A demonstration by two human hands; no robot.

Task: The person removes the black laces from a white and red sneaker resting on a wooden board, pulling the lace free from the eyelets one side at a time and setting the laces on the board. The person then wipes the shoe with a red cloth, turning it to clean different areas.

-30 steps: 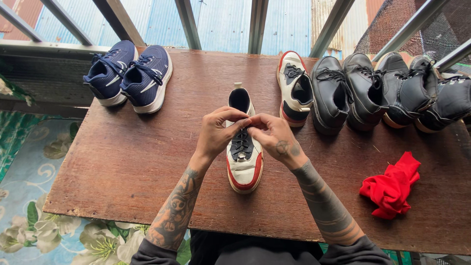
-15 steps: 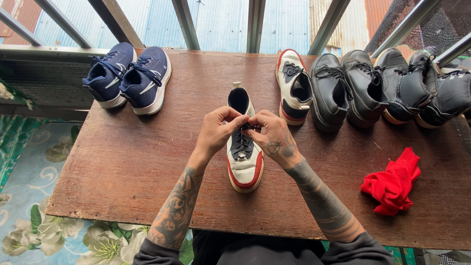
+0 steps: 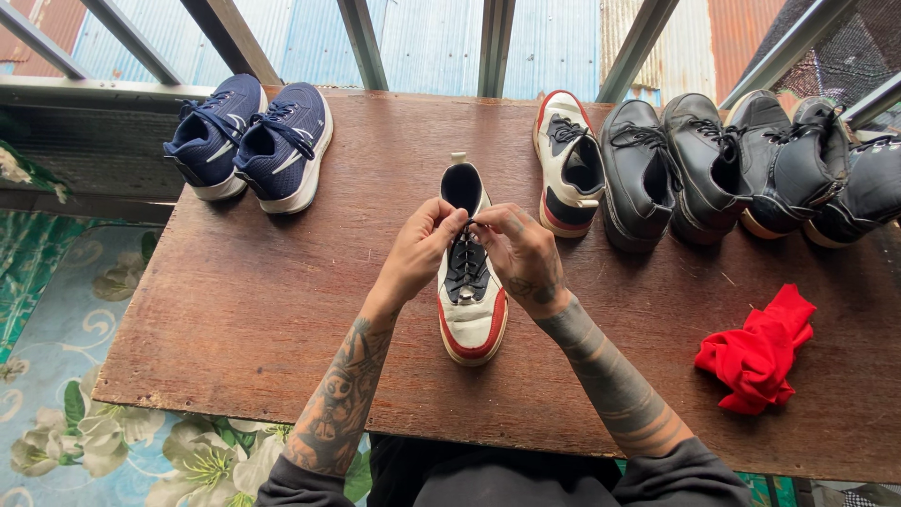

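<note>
Your white and red sneaker (image 3: pixel 472 310) sits at the centre of the frame on the brown surface (image 3: pixel 263 300), toe toward you, so its black laces (image 3: pixel 466 268) face up within reach. Your left hand (image 3: pixel 419 252) and right hand (image 3: pixel 522 255) meet over the top eyelets, each grip pinched together on the laces. Its matching sneaker (image 3: pixel 568 164) waits upper right beside black shoes (image 3: pixel 713 164); a red cloth (image 3: pixel 755 352) lies lower right.

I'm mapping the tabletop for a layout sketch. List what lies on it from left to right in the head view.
Pair of navy sneakers → left hand → white and red sneaker under both hands → right hand → second white and red sneaker → row of black shoes → red cloth.
</note>
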